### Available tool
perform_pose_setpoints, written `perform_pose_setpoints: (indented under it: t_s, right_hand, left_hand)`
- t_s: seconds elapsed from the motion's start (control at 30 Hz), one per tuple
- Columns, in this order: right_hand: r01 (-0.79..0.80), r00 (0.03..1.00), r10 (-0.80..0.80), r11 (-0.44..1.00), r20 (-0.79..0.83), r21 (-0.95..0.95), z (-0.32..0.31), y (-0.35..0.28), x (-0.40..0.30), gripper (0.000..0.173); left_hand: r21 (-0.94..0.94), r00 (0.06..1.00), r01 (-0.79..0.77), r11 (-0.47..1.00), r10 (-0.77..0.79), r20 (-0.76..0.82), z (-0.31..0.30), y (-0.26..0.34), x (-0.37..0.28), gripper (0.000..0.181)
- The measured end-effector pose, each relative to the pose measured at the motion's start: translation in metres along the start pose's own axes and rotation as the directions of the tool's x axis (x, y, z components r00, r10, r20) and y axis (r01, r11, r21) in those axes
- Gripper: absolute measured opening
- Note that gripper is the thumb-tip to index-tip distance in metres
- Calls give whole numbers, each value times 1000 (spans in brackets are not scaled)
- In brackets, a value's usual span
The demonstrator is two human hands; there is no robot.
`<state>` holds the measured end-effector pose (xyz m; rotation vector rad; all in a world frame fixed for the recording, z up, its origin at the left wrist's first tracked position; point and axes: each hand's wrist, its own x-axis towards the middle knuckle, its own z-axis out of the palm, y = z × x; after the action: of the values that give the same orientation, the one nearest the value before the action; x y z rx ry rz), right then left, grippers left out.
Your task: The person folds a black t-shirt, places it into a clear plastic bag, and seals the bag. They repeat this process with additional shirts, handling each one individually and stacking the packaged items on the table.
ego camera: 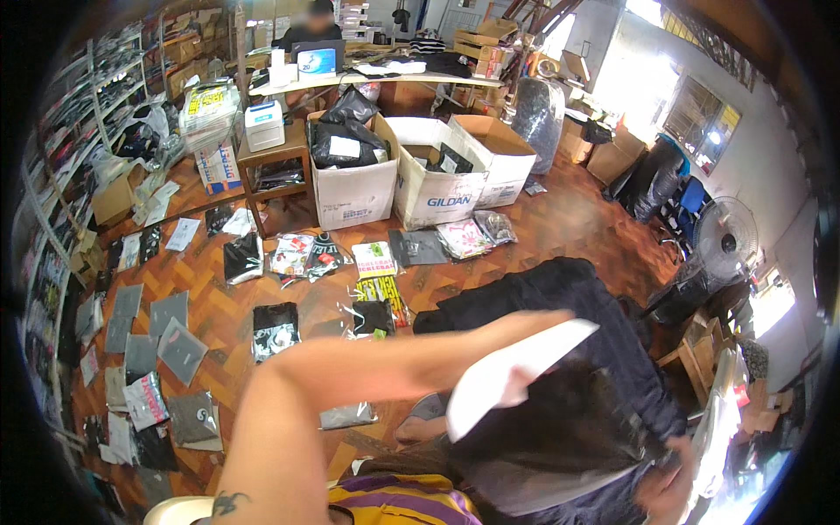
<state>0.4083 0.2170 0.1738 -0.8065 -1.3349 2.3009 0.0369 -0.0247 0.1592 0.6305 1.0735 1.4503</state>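
Note:
My left forearm reaches across the view, and my left hand (528,335) holds a curved sheet of white paper (489,384). Beneath the paper, a black plastic bag or package (558,446) lies over my lap. Blurred at the lower right, my right hand (666,482) is beside the bag's edge; its grip is unclear. Behind the bag spreads a heap of dark cloth (545,289). One of my feet in a grey sandal (426,408) shows left of the paper.
Several bagged garments (182,351) lie across the parquet floor (223,308). Ahead stand white cardboard boxes (441,193), a small wooden table (274,151) with a label printer (264,125), and a person (315,29) behind a counter. A standing fan (725,239) is right; shelves (85,105) line the left.

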Motion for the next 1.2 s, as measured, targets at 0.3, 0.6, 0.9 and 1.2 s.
perform_pose_setpoints:
  t_s: [0.3,0.6,0.9,1.2]
  right_hand:
    - [572,538,-760,647,-365,-503,-34,-60,30,37]
    - [82,838,-322,872,-440,-482,13,201,-1,21]
    - [-8,786,-35,998,-618,-66,30,239,-7,31]
    - [128,816,41,960,-577,248,25,259,-8,26]
  left_hand:
    - [110,212,-976,190,944,253,60,97,55,25]
    - [355,879,-428,831,474,-51,-47,-96,62,18]
    - [563,687,-725,396,365,628,65,-185,57,12]
    - [786,789,-609,110,188,585,94,-240,51,14]
